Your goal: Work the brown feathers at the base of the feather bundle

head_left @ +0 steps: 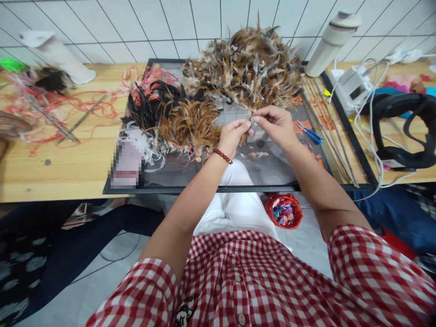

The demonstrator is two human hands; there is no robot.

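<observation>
Both hands meet over the dark mat; the left hand and the right hand each press fingertips together on one small feather, pinched between them just below the big heap of brown feathers (it is too small to say more about it). Held up off the mat and close to the heap, the feather likely sits where both thumbs can work it and the next one is within easy reach. A second bunch of orange and black feathers lies to the left of the hands, apart from the main heap, perhaps sorted; blue scissors and thin sticks lie to the right, near the right hand.

The mat rests on a pale wooden table against a white tiled wall; red thread tangles across the left side; a red bowl of scraps sits on the floor below the table edge.
</observation>
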